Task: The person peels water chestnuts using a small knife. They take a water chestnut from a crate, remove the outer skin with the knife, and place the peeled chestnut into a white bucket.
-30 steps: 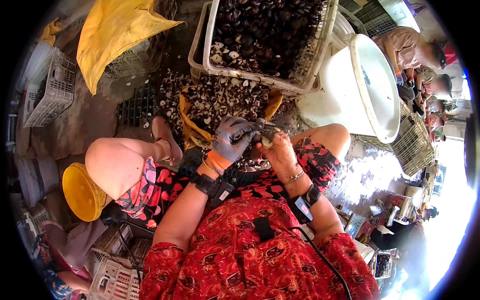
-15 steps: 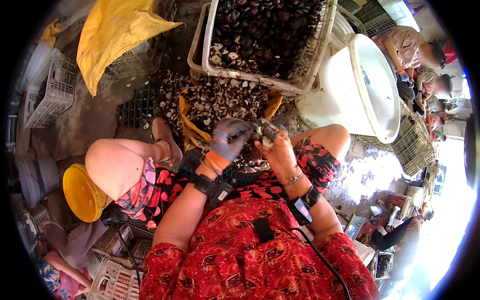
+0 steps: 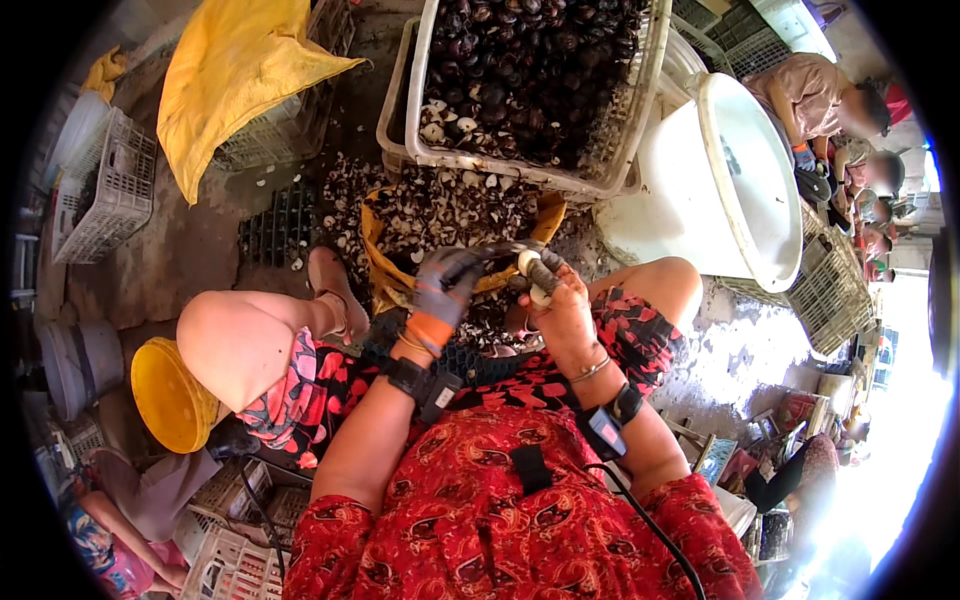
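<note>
My left hand [image 3: 448, 283], in a grey glove with an orange cuff, is closed beside my right fingers. A thin dark shape runs from it toward them, too small to make out. My right hand [image 3: 562, 310] is bare apart from dark wraps on its fingers. Between those fingers it grips a pale, round piece that looks like a peeled water chestnut [image 3: 527, 262]. Below both hands, a yellow sack [image 3: 374, 240] with its mouth spread wide holds dark and white peelings [image 3: 450, 210].
Ahead stands a pale plastic tray [image 3: 500, 163] heaped with dark water chestnuts [image 3: 520, 70]. A large white tub [image 3: 650, 190] tilts at the right. A yellow bucket [image 3: 165, 395] and a crate [image 3: 120, 190] are at the left. Other people sit at far right and lower left.
My right hand has turned slightly, and the pale piece now shows more clearly between its fingers. My left hand has shifted slightly downward and left. The view has shifted slightly.
</note>
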A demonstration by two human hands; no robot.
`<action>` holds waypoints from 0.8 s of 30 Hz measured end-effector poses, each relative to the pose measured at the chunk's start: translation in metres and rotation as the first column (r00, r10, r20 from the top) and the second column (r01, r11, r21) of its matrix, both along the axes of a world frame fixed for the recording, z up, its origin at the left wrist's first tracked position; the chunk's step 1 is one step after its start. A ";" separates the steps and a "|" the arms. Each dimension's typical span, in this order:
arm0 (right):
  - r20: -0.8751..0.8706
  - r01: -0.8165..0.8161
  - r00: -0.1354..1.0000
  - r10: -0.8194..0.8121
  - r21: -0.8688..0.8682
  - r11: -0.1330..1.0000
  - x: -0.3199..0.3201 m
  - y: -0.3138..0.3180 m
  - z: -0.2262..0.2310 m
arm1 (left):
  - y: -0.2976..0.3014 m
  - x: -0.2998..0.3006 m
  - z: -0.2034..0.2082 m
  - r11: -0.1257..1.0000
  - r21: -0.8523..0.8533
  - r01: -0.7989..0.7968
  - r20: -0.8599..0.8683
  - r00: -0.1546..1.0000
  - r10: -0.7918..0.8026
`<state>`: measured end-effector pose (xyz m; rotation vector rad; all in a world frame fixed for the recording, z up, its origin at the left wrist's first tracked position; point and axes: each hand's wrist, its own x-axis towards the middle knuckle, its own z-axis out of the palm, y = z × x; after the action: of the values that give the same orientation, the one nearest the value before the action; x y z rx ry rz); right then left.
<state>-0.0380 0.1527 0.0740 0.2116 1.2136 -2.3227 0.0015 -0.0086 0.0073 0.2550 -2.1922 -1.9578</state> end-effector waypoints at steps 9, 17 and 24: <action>0.430 0.027 0.893 0.136 -0.351 0.936 0.002 0.024 -0.042 | 0.012 0.002 -0.018 0.999 -0.039 -0.034 -0.165 0.986 0.027; 0.502 0.038 0.850 0.158 -0.359 0.933 0.000 0.025 -0.047 | 0.006 -0.002 -0.021 0.924 0.381 -0.047 0.215 0.976 -0.039; 0.517 0.009 0.842 0.155 -0.302 0.953 -0.014 0.018 -0.016 | 0.001 -0.005 -0.024 0.723 0.642 -0.253 0.347 0.938 0.020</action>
<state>-0.0523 0.1712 0.0576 0.6479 0.5783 -2.1283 -0.0034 -0.0075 -0.0162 0.8697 -1.4080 -2.7009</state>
